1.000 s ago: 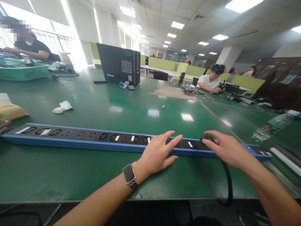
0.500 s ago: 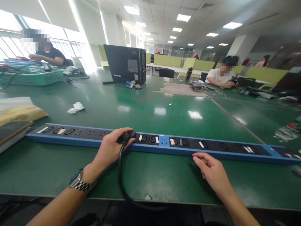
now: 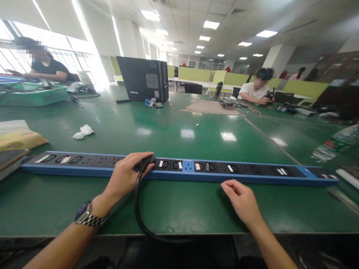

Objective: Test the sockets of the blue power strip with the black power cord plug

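Note:
A long blue and black power strip (image 3: 246, 178) lies across the front of the green table, its sockets facing up. My left hand (image 3: 125, 170) grips a black power plug (image 3: 146, 162) over a socket left of the strip's middle; how deep the plug sits is hidden. From the plug a black power cord (image 3: 137, 201) loops down past the table's front edge. My right hand (image 3: 241, 200) hovers just in front of the strip, fingers curled with the thumb against the index finger, nothing visible in them. A metal-band watch (image 3: 89, 216) is on my left wrist.
A black computer case (image 3: 140, 80) and gloves (image 3: 153, 103) stand farther back. At left are a green basket (image 3: 36, 96), a yellow packet (image 3: 22, 136) and crumpled tissue (image 3: 84, 131). A plastic bottle (image 3: 333, 144) lies right. Two people sit across the table.
The whole view has shifted, so table items appear farther left. My left hand keeps its grip on the plug. The right hand's fingers have curled closer together.

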`<state>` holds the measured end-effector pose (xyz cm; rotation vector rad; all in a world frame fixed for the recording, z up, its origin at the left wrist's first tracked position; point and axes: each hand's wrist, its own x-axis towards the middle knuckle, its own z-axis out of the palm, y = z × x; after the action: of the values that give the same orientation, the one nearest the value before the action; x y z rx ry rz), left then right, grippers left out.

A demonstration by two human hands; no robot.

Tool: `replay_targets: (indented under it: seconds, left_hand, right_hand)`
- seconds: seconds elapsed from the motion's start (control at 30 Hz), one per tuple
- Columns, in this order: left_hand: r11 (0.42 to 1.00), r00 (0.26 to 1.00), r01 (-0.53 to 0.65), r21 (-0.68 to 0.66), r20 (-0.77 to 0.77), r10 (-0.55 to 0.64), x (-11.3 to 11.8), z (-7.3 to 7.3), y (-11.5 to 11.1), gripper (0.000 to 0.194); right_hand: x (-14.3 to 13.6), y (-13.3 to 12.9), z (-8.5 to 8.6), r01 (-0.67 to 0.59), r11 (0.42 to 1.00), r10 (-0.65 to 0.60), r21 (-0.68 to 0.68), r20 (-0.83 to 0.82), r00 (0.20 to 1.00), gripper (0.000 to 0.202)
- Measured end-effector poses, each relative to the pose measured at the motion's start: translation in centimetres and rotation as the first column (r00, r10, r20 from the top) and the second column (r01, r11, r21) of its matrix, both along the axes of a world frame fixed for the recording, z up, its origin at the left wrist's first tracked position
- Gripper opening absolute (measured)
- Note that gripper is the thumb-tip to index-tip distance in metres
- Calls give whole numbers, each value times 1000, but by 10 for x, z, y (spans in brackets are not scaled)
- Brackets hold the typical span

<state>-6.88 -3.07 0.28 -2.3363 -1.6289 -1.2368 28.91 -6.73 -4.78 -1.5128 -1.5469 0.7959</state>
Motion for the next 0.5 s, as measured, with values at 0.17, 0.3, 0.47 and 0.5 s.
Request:
replay_targets:
  seconds: [0.17,0.3,0.47,0.5]
  left_hand:
    - [991,990,126,52,58,-129,50,5,6,32]
    - [977,974,214,-9,75,-213,84,-7,21,29]
    - [976,977,210,-57,31,-209,95,-16,27,28]
    - [976,977,212,-57,6,-211,96,-17,26,28]
  right_hand:
    - [0,3,-4,-2,1000,2,27,18,1000,39]
    - [0,3,-7,24,999,-24,34,-3,1000,40]
    - [-1,3,-7,13,1000,-12,26,-13,1000,39]
    - [-1,3,-6,13,1000,-13,26,-14,1000,39]
